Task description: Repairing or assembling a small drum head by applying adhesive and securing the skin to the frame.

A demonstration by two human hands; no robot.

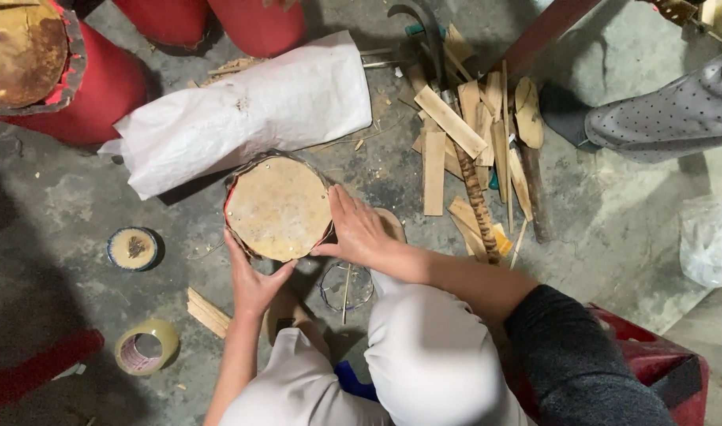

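Resting on the grey concrete floor [61, 213] between the person's knees and a white woven sack, a small round drum with a tan hide head and red rim [278, 207] is held at both sides. The left hand [253, 285] cups its near edge, fingers [236, 251] spread against the rim and thumb towards the middle. The right hand [357, 230] lies flat along the drum's right side, fingers [337, 203] straight and close together on the edge of the hide.

Just behind the drum lies the white woven sack [243, 110], crumpled. To the right sits a heap of flat pale wooden strips [463, 134]. A wire ring [347, 285] lies just below the right hand. On the left are a small round tin [132, 248] and a roll of clear tape [146, 347]. Larger red drums [108, 87] stand at the upper left.
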